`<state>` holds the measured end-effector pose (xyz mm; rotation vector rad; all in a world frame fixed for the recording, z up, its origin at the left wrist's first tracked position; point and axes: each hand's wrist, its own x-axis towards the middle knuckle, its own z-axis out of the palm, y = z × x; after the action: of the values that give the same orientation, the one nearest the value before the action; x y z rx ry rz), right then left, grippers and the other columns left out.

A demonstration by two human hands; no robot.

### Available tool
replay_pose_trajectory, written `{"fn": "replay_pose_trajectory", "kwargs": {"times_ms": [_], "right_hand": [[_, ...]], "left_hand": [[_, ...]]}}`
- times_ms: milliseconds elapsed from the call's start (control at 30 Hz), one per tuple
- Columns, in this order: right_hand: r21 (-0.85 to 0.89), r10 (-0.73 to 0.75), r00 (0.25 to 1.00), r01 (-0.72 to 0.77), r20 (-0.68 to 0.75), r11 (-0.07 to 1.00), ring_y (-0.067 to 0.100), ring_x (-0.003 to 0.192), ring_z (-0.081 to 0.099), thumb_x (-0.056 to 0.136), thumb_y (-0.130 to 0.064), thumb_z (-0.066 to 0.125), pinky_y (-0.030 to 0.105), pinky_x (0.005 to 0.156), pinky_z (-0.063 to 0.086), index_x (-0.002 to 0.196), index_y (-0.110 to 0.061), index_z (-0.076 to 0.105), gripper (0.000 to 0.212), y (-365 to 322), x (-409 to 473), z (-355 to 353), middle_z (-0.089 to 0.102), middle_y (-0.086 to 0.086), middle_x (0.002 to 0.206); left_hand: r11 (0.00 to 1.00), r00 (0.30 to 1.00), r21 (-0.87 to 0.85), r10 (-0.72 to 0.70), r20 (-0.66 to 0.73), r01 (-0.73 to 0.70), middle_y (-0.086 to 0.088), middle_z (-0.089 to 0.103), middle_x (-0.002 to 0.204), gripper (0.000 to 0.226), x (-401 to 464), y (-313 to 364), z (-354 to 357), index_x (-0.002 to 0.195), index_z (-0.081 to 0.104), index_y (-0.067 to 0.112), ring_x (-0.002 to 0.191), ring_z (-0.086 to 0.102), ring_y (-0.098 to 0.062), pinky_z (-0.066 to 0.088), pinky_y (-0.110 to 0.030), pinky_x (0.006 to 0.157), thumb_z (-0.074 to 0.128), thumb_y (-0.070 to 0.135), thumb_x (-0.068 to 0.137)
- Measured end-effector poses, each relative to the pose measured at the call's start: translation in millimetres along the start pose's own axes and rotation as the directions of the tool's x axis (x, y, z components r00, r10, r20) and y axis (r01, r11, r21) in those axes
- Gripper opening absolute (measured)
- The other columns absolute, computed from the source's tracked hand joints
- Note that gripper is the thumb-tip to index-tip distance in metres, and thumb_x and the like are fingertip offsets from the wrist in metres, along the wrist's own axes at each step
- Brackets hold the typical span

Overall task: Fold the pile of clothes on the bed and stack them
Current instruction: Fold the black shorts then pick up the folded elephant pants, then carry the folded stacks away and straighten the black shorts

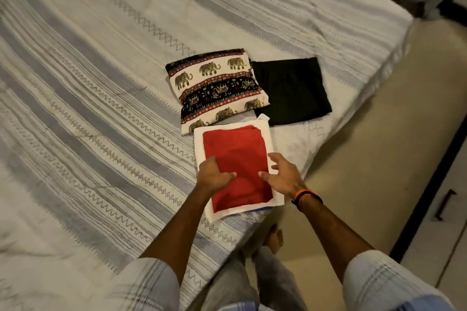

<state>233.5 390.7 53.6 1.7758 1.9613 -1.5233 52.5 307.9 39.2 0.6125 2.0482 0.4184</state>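
A folded red garment (240, 159) lies on top of a folded white garment (274, 139) near the bed's right edge. A bit of blue cloth (261, 211) shows under the white one. My left hand (214, 174) curls its fingers over the red garment's left edge, thumb lying on top. My right hand (280, 177) rests on the right edge with fingers spread, thumb on the red cloth. Just beyond lie a folded elephant-print garment (214, 88) and, to its right, a folded black garment (290, 88).
The bed (88, 83) has a white and grey striped cover. Its edge runs diagonally at the right, with beige floor (366, 159) beside it. A cabinet with a dark handle (444, 204) stands at the far right. My legs and one bare foot (275, 237) are below.
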Motion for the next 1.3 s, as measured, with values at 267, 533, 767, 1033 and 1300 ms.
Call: {"fn": "replay_pose_trajectory", "kwargs": {"times_ms": [267, 533, 767, 1033, 1300], "right_hand": [[0.248, 0.041, 0.964, 0.026, -0.263, 0.968, 0.018, 0.11, 0.056, 0.086, -0.021, 0.075, 0.032, 0.094, 0.051, 0.137, -0.014, 0.049, 0.057, 14.9, -58.3, -70.2, 0.057, 0.006, 0.134], [0.374, 0.179, 0.82, 0.045, -0.543, 0.926, 0.017, 0.108, 0.06, 0.084, -0.026, 0.076, 0.029, 0.089, 0.051, 0.13, -0.016, 0.054, 0.053, 76.3, -107.8, -155.3, 0.061, 0.0, 0.123], [0.488, 0.346, 0.661, 0.035, -0.666, 0.872, 0.016, 0.11, 0.06, 0.084, -0.024, 0.077, 0.027, 0.088, 0.05, 0.131, -0.014, 0.053, 0.054, 167.8, -141.1, -230.6, 0.061, 0.003, 0.125], [0.59, 0.491, 0.558, -0.004, -0.669, 0.807, 0.018, 0.112, 0.059, 0.084, -0.021, 0.076, 0.03, 0.096, 0.05, 0.136, -0.011, 0.05, 0.059, 278.9, -172.3, -310.3, 0.059, 0.006, 0.131], [0.662, 0.605, 0.478, -0.065, -0.636, 0.747, 0.022, 0.121, 0.057, 0.085, -0.017, 0.075, 0.031, 0.1, 0.049, 0.139, -0.011, 0.047, 0.061, 374.1, -177.2, -379.9, 0.056, 0.009, 0.137]], "left_hand": [[0.938, 0.954, 0.205, 0.246, 0.171, -0.279, -0.011, 0.044, 0.148, 0.08, -31.8, 97.5, 23.0, 0.147, 0.037, 0.011, 0.134, 0.045, -0.027, 0.039, -0.033, 0.106, 0.076, 0.037, 0.083], [0.786, 0.8, 0.255, 0.443, 0.404, -0.564, -0.008, 0.044, 0.149, 0.078, -67.0, 207.3, 109.1, 0.145, 0.04, 0.012, 0.133, 0.047, -0.027, 0.045, -0.042, 0.107, 0.078, 0.034, 0.082], [0.599, 0.639, 0.304, 0.489, 0.593, -0.741, -0.01, 0.048, 0.145, 0.079, -102.0, 297.1, 220.3, 0.145, 0.041, 0.012, 0.127, 0.052, -0.027, 0.047, -0.038, 0.105, 0.08, 0.035, 0.08], [0.443, 0.521, 0.321, 0.467, 0.714, -0.837, -0.009, 0.049, 0.143, 0.074, -143.8, 381.9, 349.0, 0.142, 0.045, 0.015, 0.125, 0.053, -0.025, 0.049, -0.039, 0.102, 0.08, 0.034, 0.08], [0.234, 0.395, 0.327, 0.369, 0.841, -0.915, -0.009, 0.048, 0.144, 0.071, -166.8, 457.4, 473.3, 0.145, 0.041, 0.01, 0.127, 0.051, -0.024, 0.046, -0.031, 0.1, 0.074, 0.032, 0.086]]}}
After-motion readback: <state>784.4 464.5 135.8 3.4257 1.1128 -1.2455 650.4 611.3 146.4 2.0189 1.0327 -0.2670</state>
